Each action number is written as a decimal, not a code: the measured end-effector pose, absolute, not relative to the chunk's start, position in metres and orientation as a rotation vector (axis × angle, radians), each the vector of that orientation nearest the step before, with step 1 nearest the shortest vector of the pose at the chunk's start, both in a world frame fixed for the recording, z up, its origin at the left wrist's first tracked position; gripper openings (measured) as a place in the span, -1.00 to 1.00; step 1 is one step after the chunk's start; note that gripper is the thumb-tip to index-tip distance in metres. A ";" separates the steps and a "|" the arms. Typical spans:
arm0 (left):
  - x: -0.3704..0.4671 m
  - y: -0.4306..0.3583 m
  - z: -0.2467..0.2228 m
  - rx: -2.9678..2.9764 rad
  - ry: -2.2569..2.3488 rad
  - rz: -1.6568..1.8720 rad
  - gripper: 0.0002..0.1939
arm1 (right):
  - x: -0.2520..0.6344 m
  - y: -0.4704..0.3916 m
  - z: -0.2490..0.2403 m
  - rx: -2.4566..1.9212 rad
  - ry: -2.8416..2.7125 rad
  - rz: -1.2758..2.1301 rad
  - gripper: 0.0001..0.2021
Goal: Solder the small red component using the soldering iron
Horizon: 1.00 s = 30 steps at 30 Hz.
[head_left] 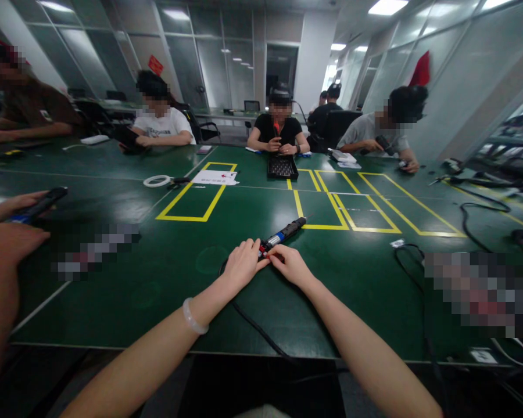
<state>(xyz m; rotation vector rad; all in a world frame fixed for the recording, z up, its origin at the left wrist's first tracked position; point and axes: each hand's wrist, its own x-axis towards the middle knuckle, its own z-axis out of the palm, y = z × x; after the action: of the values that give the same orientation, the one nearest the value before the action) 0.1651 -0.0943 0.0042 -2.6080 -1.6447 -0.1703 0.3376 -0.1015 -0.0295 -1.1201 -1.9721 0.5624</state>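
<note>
An electric screwdriver (289,230) with a black nose, a blue band and a thin bit lies slanted on the green table, its tip toward the far right. My left hand (243,261) is closed over its rear part, fingers bent around it. At a small red part near the back of the tool, my right hand (291,265) pinches with thumb and forefinger; what exactly sits between those fingertips is hidden. A black cable (261,332) runs from behind my left hand to the table's near edge.
Yellow tape rectangles (182,219) mark the table. A paper sheet (213,177), a coiled white cable (157,182) and a black tray (282,168) lie farther off. At left, another person's hand (9,209) holds a dark tool. Black cables (464,217) trail at right; people sit opposite.
</note>
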 end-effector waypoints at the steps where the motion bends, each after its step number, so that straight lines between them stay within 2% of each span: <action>1: 0.167 -0.094 0.004 -2.597 -1.644 -0.164 -0.49 | 0.338 -0.101 -0.030 -1.114 -1.966 0.562 -0.87; 12: 0.131 -0.068 0.003 -2.586 -1.633 -0.131 -0.48 | 0.346 -0.101 -0.031 -1.191 -1.913 0.560 -0.83; 23: 0.031 -0.028 0.003 -2.262 -2.018 -0.063 -0.34 | 0.346 -0.100 -0.030 -1.208 -1.934 0.576 -0.85; 30: -0.011 -0.007 -0.002 -2.018 -2.167 -0.088 -0.35 | 0.346 -0.100 -0.032 -1.208 -1.945 0.587 -0.86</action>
<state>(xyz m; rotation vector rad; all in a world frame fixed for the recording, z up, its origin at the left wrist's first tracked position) -0.0107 -0.0074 -0.0022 -2.0181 -2.1675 -0.0877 0.3458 -0.0999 -0.0324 -1.2076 -1.9446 0.5870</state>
